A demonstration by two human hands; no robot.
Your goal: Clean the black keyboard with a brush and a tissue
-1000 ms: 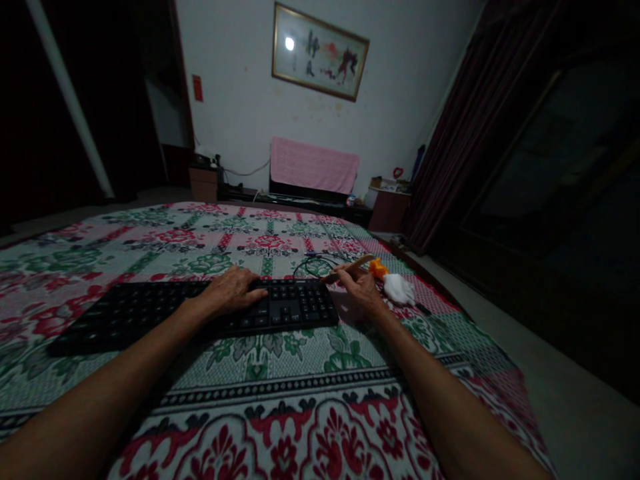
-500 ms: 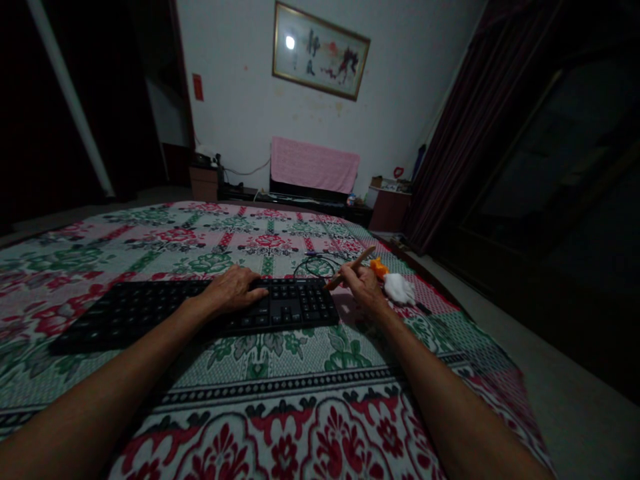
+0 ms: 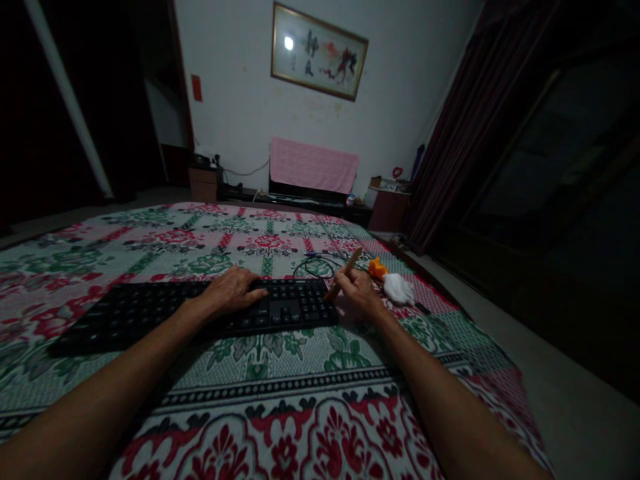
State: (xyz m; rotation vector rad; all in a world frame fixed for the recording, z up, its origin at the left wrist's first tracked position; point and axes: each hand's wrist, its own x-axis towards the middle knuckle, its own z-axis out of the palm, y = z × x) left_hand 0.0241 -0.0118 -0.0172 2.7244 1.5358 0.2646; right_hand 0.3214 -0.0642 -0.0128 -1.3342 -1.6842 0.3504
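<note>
A black keyboard [image 3: 165,310] lies on a bed covered with a red and green flowered spread [image 3: 280,413]. My left hand [image 3: 231,291] rests palm down on the keyboard, fingers stretched over the keys. My right hand [image 3: 357,290] sits just beyond the keyboard's right end, pinched on a thin brown stick [image 3: 345,270] that slants up and to the right, its lower tip by the edge of the number pad.
The keyboard's black cable [image 3: 315,265] coils on the spread behind it. An orange object [image 3: 377,268] and a white fluffy wad [image 3: 399,289] lie right of my right hand. Beyond the bed stand a pink-draped low unit [image 3: 313,167], small cabinets and dark curtains.
My right hand has tilted the stick more upright and drawn its tip down toward the keyboard's right edge. My left hand has stayed where it was on the keys.
</note>
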